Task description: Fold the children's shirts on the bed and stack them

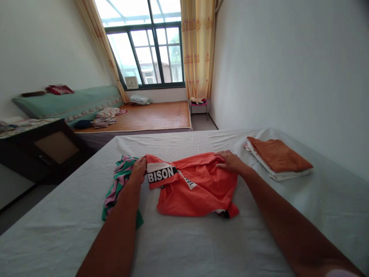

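Note:
An orange-red shirt (pixel 198 192) lies crumpled on the white bed sheet (pixel 178 246), with a black-and-white "BISON" band on its left sleeve. The end of that sleeve is pinched in my left hand (pixel 140 168). At the shirt's upper right edge, my right hand (pixel 230 161) grips the cloth, its fingertips partly hidden in the folds. A green and pink striped garment (pixel 122 175) lies in a heap beside and partly behind my left forearm. To the right sits a folded stack of clothes with a brown garment (pixel 279 154) on top of white ones.
Beyond the sheet stands a second bed with a brown mat (pixel 158 115), holding some clothes (pixel 106 115). A dark cabinet (pixel 43 150) is at the left. A small pink stool (pixel 198 103) stands by the curtain (pixel 198 50). The white wall (pixel 288 69) bounds the right side.

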`<state>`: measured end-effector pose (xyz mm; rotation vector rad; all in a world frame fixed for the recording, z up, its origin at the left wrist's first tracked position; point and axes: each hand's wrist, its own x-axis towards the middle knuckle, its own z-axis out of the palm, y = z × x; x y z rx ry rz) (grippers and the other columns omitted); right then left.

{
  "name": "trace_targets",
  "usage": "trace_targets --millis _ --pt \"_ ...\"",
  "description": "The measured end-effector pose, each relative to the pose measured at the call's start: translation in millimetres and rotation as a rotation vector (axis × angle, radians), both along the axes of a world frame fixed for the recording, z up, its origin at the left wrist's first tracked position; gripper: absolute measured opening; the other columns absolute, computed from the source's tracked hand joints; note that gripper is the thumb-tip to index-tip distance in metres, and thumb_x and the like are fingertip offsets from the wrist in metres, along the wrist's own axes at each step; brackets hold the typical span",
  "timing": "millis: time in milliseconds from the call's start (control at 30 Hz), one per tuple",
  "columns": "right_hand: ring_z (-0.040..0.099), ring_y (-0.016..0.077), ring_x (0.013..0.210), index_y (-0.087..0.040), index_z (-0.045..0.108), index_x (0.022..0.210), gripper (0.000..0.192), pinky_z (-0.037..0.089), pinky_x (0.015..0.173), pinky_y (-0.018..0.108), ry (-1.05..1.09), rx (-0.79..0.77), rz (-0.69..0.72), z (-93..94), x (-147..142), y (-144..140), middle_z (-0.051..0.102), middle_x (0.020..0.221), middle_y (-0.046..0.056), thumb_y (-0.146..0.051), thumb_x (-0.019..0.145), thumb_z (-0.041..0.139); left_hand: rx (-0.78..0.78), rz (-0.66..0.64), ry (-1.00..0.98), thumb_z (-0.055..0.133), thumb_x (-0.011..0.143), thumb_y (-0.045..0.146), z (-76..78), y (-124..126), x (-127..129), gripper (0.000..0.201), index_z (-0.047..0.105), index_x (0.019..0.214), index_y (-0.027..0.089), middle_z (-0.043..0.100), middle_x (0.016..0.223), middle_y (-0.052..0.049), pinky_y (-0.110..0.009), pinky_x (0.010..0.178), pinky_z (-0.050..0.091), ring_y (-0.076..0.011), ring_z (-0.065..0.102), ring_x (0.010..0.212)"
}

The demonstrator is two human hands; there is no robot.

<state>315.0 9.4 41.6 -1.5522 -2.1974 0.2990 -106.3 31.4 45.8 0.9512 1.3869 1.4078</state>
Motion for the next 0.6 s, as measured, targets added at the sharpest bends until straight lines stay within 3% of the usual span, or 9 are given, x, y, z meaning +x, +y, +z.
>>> trace_targets --millis 100,167,267,333,400,533,600 --pt "0.055 0.0281 0.112 -0.025 0.064 0.119 0.04 0.046 0.092 0.043 -0.072 0.035 -0.099 -17.5 3 7 0.065 0.122 0.009 -0.042 0.083 0.06 0.114 -0.111 0.277 0.064 0.055 0.021 1.3 -2 -7 0.048 0.064 0.102 0.016 0.064 0.07 0.001 -0.023 0.055 0.046 -0.0122 0.056 0.057" --pt "0.058 0.0254 0.107 -0.024 0.065 0.117 0.034 0.046 0.091 0.04 -0.07 0.036 -0.122 -21.9 2 9 0.067 0.117 0.009 -0.036 0.086 0.055 0.203 -0.255 0.462 0.06 0.051 0.015 6.7 -4 -10 0.053 0.068 0.103 0.017 0.067 0.081 -0.003 -0.028 0.069 0.051 -0.0172 0.062 0.074" --pt "0.059 0.0257 0.103 -0.024 0.069 0.102 0.024 0.046 0.086 0.038 -0.105 0.053 -0.168 -16.0 0 7 0.069 0.107 0.009 -0.029 0.086 0.054 0.281 -0.476 0.644 0.059 0.052 0.015 20.4 -11 -10 0.037 0.075 0.085 0.02 0.069 0.096 -0.007 -0.036 0.089 0.048 -0.0252 0.06 0.1" --pt "0.061 0.0239 0.094 -0.023 0.069 0.091 0.02 0.046 0.08 0.035 -0.075 0.065 -0.152 -2.8 1 5 0.07 0.096 0.008 -0.027 0.086 0.05 0.279 -0.565 0.675 0.063 0.057 0.02 31.5 -14 -11 0.021 0.075 0.074 0.021 0.07 0.094 -0.007 -0.035 0.085 0.05 -0.0258 0.06 0.097" --pt "0.06 0.0198 0.08 -0.021 0.067 0.088 0.021 0.046 0.073 0.03 0.041 0.084 -0.103 16.8 5 5 0.069 0.084 0.006 -0.029 0.088 0.047 0.237 -0.552 0.633 0.068 0.061 0.03 42.7 -13 -12 0.013 0.071 0.066 0.019 0.069 0.084 -0.006 -0.031 0.071 0.052 -0.0232 0.062 0.082" --pt "0.053 0.0139 0.059 -0.019 0.063 0.082 0.026 0.042 0.055 0.024 0.344 0.036 -0.069 59.1 18 19 0.061 0.064 0.0 -0.041 0.086 0.05 0.104 -0.341 0.367 0.075 0.06 0.051 63.8 14 -11 0.038 0.064 0.064 0.015 0.062 0.059 -0.004 -0.028 0.051 0.047 -0.0196 0.06 0.058" --pt "0.052 0.0131 0.056 -0.018 0.064 0.082 0.03 0.043 0.051 0.023 0.534 -0.025 -0.106 73.0 19 35 0.06 0.063 0.0 -0.047 0.081 0.056 0.151 -0.202 0.181 0.076 0.06 0.051 72.5 37 -4 0.04 0.063 0.069 0.014 0.062 0.057 -0.004 -0.03 0.051 0.048 -0.0205 0.061 0.057"
